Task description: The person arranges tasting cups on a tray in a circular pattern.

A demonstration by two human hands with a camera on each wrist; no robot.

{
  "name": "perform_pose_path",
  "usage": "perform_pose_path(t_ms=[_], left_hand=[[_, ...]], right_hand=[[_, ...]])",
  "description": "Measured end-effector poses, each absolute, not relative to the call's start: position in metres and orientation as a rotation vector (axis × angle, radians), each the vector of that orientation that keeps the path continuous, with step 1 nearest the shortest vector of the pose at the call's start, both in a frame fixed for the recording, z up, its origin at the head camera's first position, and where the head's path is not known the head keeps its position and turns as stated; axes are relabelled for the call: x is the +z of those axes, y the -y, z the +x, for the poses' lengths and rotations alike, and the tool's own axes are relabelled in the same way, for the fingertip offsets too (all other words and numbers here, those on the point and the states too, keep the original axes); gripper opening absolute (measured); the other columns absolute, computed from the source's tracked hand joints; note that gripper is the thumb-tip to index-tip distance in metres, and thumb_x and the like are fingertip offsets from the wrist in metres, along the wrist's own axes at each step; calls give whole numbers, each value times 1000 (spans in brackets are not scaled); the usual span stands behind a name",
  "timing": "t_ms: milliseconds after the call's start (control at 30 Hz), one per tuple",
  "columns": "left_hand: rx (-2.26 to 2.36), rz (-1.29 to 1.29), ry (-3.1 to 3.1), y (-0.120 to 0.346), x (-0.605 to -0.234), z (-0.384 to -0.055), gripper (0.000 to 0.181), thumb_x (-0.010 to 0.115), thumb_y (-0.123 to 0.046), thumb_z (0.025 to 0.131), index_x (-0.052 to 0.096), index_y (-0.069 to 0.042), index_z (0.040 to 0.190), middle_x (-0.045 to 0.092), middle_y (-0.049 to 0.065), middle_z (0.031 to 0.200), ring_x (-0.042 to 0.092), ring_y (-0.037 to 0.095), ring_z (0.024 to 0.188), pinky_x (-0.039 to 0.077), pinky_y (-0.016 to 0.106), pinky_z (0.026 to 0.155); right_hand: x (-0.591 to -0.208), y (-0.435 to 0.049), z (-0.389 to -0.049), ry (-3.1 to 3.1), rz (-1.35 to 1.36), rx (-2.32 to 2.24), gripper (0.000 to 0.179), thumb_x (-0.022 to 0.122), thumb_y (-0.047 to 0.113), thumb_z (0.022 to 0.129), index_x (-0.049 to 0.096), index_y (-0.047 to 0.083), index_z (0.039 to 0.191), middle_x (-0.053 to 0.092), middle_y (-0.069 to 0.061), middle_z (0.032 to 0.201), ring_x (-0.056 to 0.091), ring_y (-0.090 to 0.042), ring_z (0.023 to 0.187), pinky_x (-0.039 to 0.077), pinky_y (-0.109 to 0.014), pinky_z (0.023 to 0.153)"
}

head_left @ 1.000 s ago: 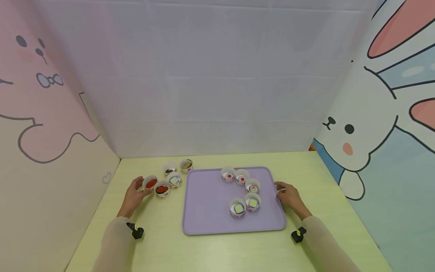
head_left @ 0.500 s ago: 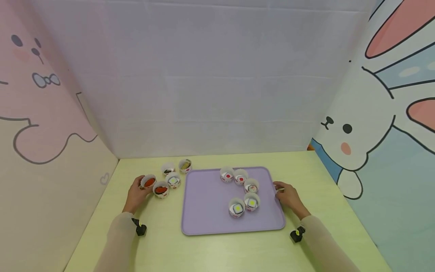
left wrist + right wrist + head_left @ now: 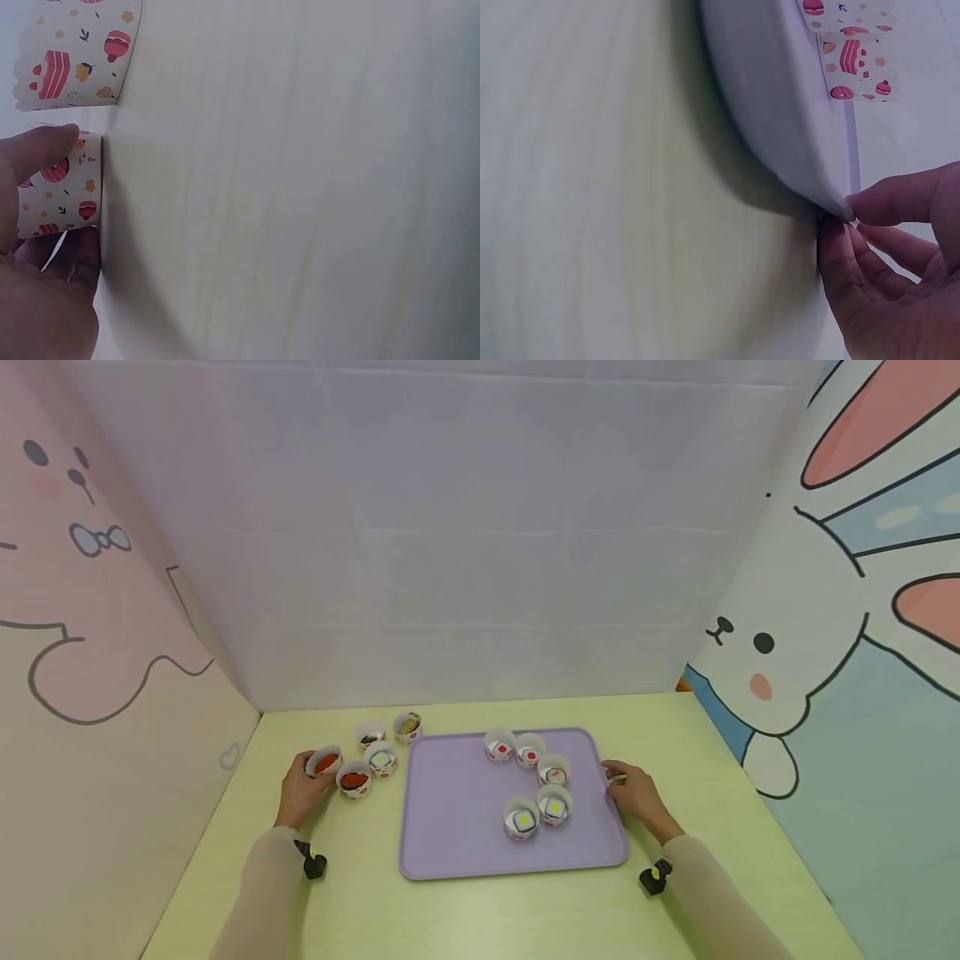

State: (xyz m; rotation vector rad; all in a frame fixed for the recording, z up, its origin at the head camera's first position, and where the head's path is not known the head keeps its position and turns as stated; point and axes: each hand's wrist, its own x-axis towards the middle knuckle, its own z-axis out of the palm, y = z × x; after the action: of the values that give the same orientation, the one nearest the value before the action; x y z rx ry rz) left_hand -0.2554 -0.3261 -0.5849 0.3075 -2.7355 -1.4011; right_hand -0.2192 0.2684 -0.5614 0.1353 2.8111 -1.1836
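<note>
My left hand (image 3: 298, 795) holds a small printed paper baking cup (image 3: 325, 763) with red contents, on the table at the left. In the left wrist view the thumb lies along one side of this cup (image 3: 64, 199), and fingers are on the other side. A second paper cup (image 3: 354, 780) with red and dark contents stands right beside it. On the far side, my right hand (image 3: 637, 793) pinches the right rim of the lilac tray (image 3: 450, 827). The right wrist view shows the tray's rim (image 3: 780, 142) between thumb and fingers.
Near the left cups stand another cup (image 3: 381, 760) with a pale square, a cup (image 3: 370, 735) with dark contents and a cup (image 3: 408, 727) with yellowish contents. Several patterned cups, including one (image 3: 521, 819) with a yellow-green mark, sit on the tray's right half. A white wall (image 3: 480, 568) stands behind.
My left hand has closed round the left cup, its fingers now farther behind it, and the cup has shifted slightly. The right hand stays at the tray's rim.
</note>
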Motion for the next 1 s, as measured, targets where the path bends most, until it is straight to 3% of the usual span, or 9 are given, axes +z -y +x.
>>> perform_pose_path(t_ms=[200, 400, 700, 1000], left_hand=[[-1405, 341, 2694, 325, -585, -253, 64, 66, -28, 92, 38, -1, 143, 52, 26, 135, 58, 37, 110, 46, 44, 88], [-1420, 394, 2661, 323, -582, -251, 63, 67, -25, 91, 40, -1, 142, 49, 26, 141, 52, 41, 120, 43, 54, 98], [-1363, 344, 2750, 323, -581, -249, 72, 66, -23, 92, 28, 4, 146, 43, 31, 143, 44, 46, 131, 37, 57, 108], [-1327, 373, 2756, 322, -582, -247, 69, 67, -27, 91, 34, 3, 144, 48, 30, 140, 50, 44, 125, 40, 57, 103]], right_hand=[[-562, -269, -219, -2812, 130, -1188, 56, 54, -5, 80, 54, -3, 136, 63, -24, 121, 65, -29, 97, 50, -29, 67], [-561, -269, -219, -2815, 117, -1194, 56, 55, -5, 80, 54, -4, 136, 63, -24, 120, 65, -28, 96, 50, -30, 67], [-562, -268, -219, -2802, 143, -1212, 55, 55, -3, 81, 54, -3, 136, 62, -24, 121, 65, -30, 98, 51, -29, 69], [-563, -269, -217, -2815, 127, -1217, 54, 55, -3, 81, 54, -3, 135, 63, -24, 120, 65, -30, 99, 53, -32, 71]])
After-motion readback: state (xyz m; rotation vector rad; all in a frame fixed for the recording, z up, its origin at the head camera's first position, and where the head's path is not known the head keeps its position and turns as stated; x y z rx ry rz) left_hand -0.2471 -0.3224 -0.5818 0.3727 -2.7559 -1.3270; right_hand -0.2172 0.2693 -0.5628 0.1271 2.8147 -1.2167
